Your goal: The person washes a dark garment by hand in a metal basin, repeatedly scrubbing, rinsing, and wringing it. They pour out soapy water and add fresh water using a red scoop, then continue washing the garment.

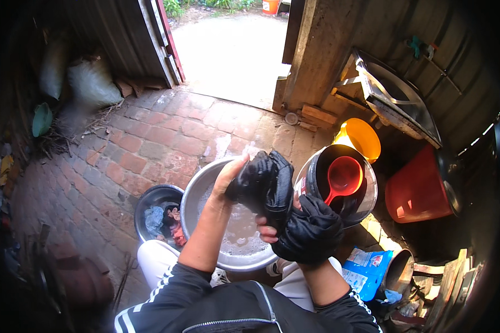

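Note:
A wet black cloth garment [271,187] is bunched between my two hands, above a wide metal basin [191,195]. My left hand [233,172] grips its upper left part, thumb along the edge. Folds of the cloth drape over my right hand [267,229], so only some fingertips show as they clasp the lower part. Greyish soapy water [243,229] with bubbles lies in the basin below. Just right of the cloth stands a large bucket [368,179] with a red plastic ladle [344,177] at its mouth.
At the basin's left, a smaller dark tub [143,200] holds several crumpled cloths [154,220]. A yellow bucket [358,139] and a red bin [416,187] stand right, below a sink [393,91]. A blue packet [368,270] lies near firewood [448,287]. Brick flooring [160,133] leads to an open doorway.

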Demonstrator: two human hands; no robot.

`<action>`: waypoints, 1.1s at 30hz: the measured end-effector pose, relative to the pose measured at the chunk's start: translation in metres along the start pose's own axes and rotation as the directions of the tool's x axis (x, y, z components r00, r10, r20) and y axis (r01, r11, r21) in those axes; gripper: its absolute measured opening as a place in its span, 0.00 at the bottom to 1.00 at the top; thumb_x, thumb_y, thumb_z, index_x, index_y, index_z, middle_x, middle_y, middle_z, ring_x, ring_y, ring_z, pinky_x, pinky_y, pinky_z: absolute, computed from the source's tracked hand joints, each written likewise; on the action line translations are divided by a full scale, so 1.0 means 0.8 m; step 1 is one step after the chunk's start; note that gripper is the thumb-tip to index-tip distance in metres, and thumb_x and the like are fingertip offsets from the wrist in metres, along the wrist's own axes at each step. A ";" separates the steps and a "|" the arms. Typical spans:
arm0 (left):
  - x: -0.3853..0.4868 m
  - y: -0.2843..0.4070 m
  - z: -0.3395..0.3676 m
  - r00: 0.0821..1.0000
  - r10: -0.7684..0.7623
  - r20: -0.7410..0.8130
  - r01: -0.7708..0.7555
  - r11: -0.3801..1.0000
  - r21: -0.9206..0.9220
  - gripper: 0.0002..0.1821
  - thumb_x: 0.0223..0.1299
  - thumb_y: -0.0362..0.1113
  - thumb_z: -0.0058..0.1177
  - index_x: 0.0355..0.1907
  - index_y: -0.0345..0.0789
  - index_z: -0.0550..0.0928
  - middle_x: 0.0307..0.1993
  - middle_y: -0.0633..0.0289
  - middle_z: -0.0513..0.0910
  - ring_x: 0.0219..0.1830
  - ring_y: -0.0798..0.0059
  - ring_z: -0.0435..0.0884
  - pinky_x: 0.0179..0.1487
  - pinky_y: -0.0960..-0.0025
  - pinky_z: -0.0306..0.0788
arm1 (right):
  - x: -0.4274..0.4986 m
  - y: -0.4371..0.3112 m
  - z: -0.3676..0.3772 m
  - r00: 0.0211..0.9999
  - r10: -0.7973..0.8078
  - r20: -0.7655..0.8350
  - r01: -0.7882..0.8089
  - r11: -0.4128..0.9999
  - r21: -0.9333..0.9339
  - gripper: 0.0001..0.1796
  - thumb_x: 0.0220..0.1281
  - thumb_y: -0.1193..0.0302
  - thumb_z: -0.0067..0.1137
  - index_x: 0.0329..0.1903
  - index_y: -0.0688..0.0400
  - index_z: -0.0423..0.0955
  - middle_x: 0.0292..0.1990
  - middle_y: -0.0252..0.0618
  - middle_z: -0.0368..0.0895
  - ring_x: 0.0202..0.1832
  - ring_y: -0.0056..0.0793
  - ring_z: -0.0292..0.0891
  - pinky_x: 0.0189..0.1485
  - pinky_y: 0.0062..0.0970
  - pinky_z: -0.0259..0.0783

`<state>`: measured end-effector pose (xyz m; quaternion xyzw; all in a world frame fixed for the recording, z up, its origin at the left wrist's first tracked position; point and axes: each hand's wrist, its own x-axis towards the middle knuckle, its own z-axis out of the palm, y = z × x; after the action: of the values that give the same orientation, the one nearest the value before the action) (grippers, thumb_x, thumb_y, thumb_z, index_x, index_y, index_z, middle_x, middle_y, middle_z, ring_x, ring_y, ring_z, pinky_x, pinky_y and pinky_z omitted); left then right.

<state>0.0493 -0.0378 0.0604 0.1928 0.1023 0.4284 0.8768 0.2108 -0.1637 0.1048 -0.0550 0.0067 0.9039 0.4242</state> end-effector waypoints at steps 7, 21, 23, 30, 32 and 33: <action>0.028 0.020 -0.004 0.965 -0.189 -0.183 0.263 0.646 0.717 0.18 0.61 0.45 0.56 0.40 0.31 0.84 0.33 0.61 0.86 0.38 0.72 0.83 0.46 0.65 0.76 | 0.010 0.030 -0.005 0.951 -0.099 -0.293 -0.101 0.796 -0.597 0.27 0.63 0.52 0.55 0.55 0.61 0.70 0.42 0.40 0.76 0.44 0.29 0.70 0.48 0.29 0.65; 0.081 0.034 -0.090 0.794 -0.102 -0.599 0.607 0.098 0.788 0.35 0.56 0.67 0.52 0.36 0.31 0.84 0.30 0.58 0.84 0.34 0.64 0.83 0.41 0.56 0.74 | 0.061 0.013 -0.095 0.946 -0.261 -0.193 -0.009 0.572 -0.820 0.15 0.67 0.60 0.51 0.48 0.56 0.74 0.37 0.38 0.81 0.34 0.26 0.77 0.40 0.25 0.71; 0.068 0.056 -0.094 0.789 -0.420 -0.448 0.610 0.622 0.490 0.35 0.59 0.69 0.47 0.35 0.34 0.84 0.33 0.62 0.84 0.35 0.70 0.82 0.43 0.57 0.74 | 0.050 0.006 -0.065 0.954 -0.050 -0.296 -0.103 0.870 -0.481 0.17 0.67 0.58 0.50 0.49 0.56 0.74 0.35 0.39 0.80 0.30 0.28 0.75 0.36 0.26 0.70; 0.038 -0.055 -0.094 0.969 -0.035 0.244 -0.016 0.979 0.203 0.33 0.62 0.58 0.48 0.65 0.41 0.66 0.62 0.50 0.68 0.65 0.59 0.65 0.68 0.52 0.56 | 0.049 -0.002 -0.036 0.974 0.193 0.114 -0.207 0.970 0.126 0.28 0.69 0.47 0.38 0.52 0.60 0.66 0.37 0.43 0.70 0.30 0.31 0.65 0.36 0.29 0.64; 0.059 -0.096 -0.091 0.947 0.074 0.313 -0.126 0.981 0.150 0.32 0.63 0.54 0.48 0.68 0.45 0.63 0.67 0.51 0.62 0.70 0.56 0.59 0.71 0.49 0.51 | 0.059 -0.005 -0.058 0.934 0.238 0.267 -0.297 0.932 0.208 0.26 0.64 0.49 0.45 0.52 0.58 0.65 0.38 0.42 0.68 0.30 0.31 0.65 0.33 0.28 0.62; 0.068 -0.110 -0.085 0.927 0.130 0.351 -0.162 0.985 0.063 0.33 0.64 0.53 0.48 0.69 0.47 0.61 0.69 0.52 0.59 0.72 0.56 0.56 0.72 0.47 0.49 | 0.059 -0.004 -0.060 0.939 0.203 0.279 -0.279 0.923 0.266 0.28 0.65 0.46 0.43 0.49 0.60 0.65 0.38 0.42 0.68 0.30 0.32 0.64 0.33 0.28 0.62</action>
<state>0.1219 -0.0270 -0.0396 0.3115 -0.0484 0.4468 0.8373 0.1878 -0.1282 0.0521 0.1243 0.0988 0.9374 0.3098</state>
